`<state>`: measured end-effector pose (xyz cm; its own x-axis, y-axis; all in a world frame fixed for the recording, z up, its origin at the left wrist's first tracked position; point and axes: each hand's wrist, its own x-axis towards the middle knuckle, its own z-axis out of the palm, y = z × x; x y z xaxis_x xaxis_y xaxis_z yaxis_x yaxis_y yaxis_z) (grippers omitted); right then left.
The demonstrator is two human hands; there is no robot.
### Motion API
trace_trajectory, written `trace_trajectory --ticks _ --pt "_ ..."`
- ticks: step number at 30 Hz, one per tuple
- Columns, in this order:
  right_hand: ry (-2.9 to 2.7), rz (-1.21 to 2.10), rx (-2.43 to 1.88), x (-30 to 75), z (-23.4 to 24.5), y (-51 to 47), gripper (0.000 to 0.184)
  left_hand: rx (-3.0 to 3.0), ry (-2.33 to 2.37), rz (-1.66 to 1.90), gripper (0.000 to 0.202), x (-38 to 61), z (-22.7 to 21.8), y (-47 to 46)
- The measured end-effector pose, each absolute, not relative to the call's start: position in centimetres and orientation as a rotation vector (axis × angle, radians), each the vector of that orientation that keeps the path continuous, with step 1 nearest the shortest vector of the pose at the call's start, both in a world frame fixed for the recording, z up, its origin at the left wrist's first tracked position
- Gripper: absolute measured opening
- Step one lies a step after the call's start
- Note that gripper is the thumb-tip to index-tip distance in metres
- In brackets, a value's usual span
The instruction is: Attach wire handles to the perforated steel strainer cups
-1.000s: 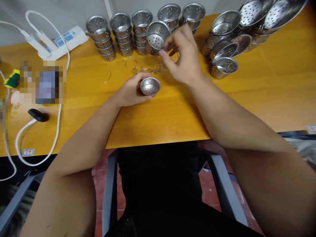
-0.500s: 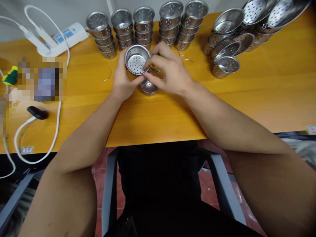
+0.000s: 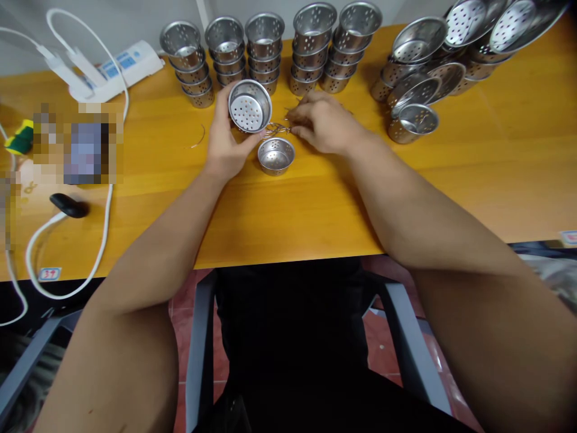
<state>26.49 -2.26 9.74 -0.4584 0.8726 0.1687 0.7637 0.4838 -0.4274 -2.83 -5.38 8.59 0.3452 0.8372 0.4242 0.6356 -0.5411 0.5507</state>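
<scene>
My left hand (image 3: 229, 147) is wrapped round a perforated steel cup (image 3: 249, 111), tilted so that its holed bottom faces me. Just below it, a shallow perforated steel cup (image 3: 276, 157) stands upright on the table. A small heap of thin bent wires (image 3: 276, 128) lies to the right of the held cup. At the right end of that heap is my right hand (image 3: 322, 123), its fingers curled and brought together at the tips. Whatever is between those fingertips is too small to make out.
Stacks of perforated steel cups (image 3: 265, 60) line the back of the wooden table (image 3: 288, 222). Larger steel strainers and bowls (image 3: 419, 90) cluster at back right, with a single cup (image 3: 413, 123) in front. A white power strip (image 3: 130, 69), cables and a yellow-green sponge (image 3: 20, 138) are at left.
My right hand has left the rim of the held cup and moved right and down to the wires. The shallow cup now shows fully. My left hand keeps its hold.
</scene>
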Motion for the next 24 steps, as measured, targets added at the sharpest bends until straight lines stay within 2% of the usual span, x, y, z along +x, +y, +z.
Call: trace_trajectory --ticks 5,8,11,17,22,24 --pt "-2.339 0.406 -1.362 25.7 9.7 -1.9 0.009 2.367 1.324 1.003 0.144 -3.0 8.0 -5.4" --pt "-2.357 0.37 -1.344 25.6 9.7 -2.0 0.01 2.465 1.277 0.931 0.146 -3.0 8.0 -5.5" --pt "-2.353 0.329 -1.253 25.8 9.5 -2.1 0.011 2.31 1.224 1.08 0.132 -3.1 7.1 -4.4" --pt "-2.084 0.486 -1.048 25.6 8.6 -1.6 0.037 2.107 0.899 1.469 0.106 -3.7 3.3 -0.3" --pt "-1.724 0.638 -0.926 24.9 7.2 -0.3 0.063 2.073 0.829 1.553 0.111 -3.5 3.2 -0.5" --pt "-1.673 0.695 -0.854 24.4 6.9 -0.1 0.073 2.055 0.822 1.582 0.106 -3.3 3.5 -1.0"
